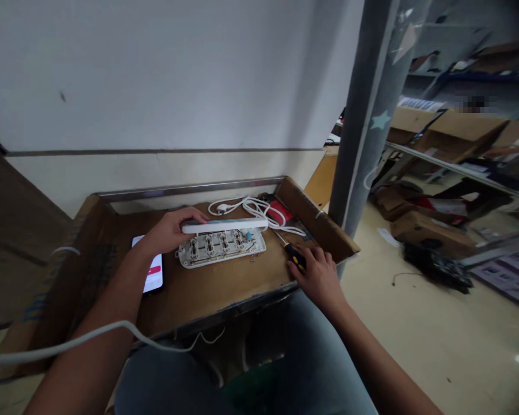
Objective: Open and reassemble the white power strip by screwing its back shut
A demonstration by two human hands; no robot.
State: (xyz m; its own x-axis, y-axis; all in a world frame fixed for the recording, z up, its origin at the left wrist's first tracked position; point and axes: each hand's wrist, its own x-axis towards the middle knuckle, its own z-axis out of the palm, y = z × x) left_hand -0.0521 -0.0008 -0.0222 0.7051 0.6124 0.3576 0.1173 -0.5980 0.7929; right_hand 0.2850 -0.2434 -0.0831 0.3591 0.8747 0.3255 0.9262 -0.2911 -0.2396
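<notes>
An opened white power strip [221,246] lies on the cardboard surface, its row of metal contacts and inner wiring exposed. My left hand [173,229] is closed on the end of the strip's long white cover [225,225], which is tilted up on edge along the far side of the base. On the right, my right hand [315,268] has its fingers round the black and yellow handle of a screwdriver [294,257]. The screwdriver's shaft points away toward the white cord. Small bits, perhaps screws, lie near the base's right end.
A coiled white power cord [259,206] with its plug lies behind the strip, beside a red item [281,212]. A lit phone [154,272] lies left, partly behind my left forearm. Cardboard walls [320,216] edge the tray; a grey post [363,115] stands right.
</notes>
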